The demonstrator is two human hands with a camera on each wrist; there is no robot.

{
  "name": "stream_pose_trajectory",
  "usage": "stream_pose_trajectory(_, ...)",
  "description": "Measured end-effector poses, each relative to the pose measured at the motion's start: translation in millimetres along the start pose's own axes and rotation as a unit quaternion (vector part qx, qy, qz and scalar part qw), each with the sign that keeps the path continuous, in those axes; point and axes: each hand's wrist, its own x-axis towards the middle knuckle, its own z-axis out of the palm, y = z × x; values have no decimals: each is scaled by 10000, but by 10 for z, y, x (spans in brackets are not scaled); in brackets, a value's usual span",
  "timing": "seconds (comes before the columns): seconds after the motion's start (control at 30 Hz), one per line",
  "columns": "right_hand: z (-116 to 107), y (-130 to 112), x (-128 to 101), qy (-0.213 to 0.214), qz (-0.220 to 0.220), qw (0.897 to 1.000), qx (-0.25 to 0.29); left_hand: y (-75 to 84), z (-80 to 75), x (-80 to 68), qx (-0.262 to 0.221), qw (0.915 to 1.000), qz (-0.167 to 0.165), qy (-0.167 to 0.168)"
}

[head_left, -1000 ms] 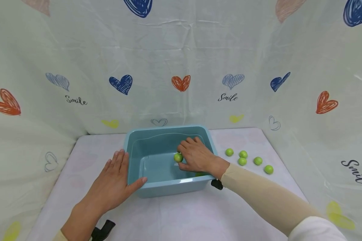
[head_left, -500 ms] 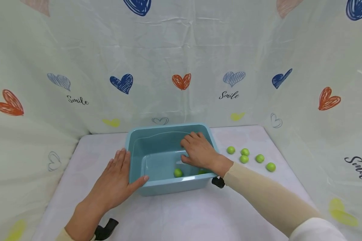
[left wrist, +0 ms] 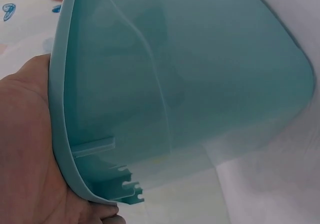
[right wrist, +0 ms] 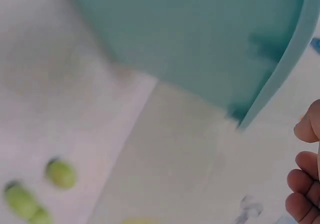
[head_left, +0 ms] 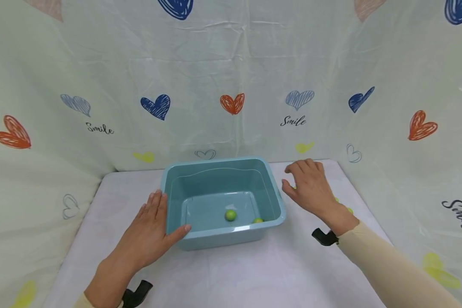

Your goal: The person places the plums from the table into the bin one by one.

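Observation:
A light-blue plastic basin (head_left: 223,233) stands on the table, with a small round green fruit (head_left: 230,215) on its floor and another green fruit (head_left: 258,220) by the near right wall. My left hand (head_left: 146,237) rests along the basin's left rim, fingers straight, its thumb on the near rim; the left wrist view has this hand (left wrist: 30,144) against the rim too. To the right of the basin, my right hand (head_left: 309,186) hovers above several more green fruits, fingers loosely bent around nothing. It mostly hides them in the head view, while the right wrist view shows one fruit (right wrist: 61,173) below.
A white cloth covers the table (head_left: 223,278). Behind and at both sides hangs a pale curtain (head_left: 200,64) printed with hearts and "Smile". Each wrist carries a black camera mount, such as the right mount (head_left: 325,237).
My right hand let a green fruit drop into the basin, then left it and moved right over the fruits on the table. The left hand stays at the rim.

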Motion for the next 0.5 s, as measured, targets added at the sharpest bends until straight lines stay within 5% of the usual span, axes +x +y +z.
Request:
stream_pose_trajectory(0.2, -18, 555, -693, -60, 569, 9961, -674, 8, 1, 20, -71, 10000, 3, -54)
stream_pose_trajectory(0.5, 1, 1205, -1587, -1085, 1410, 9738, -1419, -7, 1, 15, -102, 9999, 50, -32)
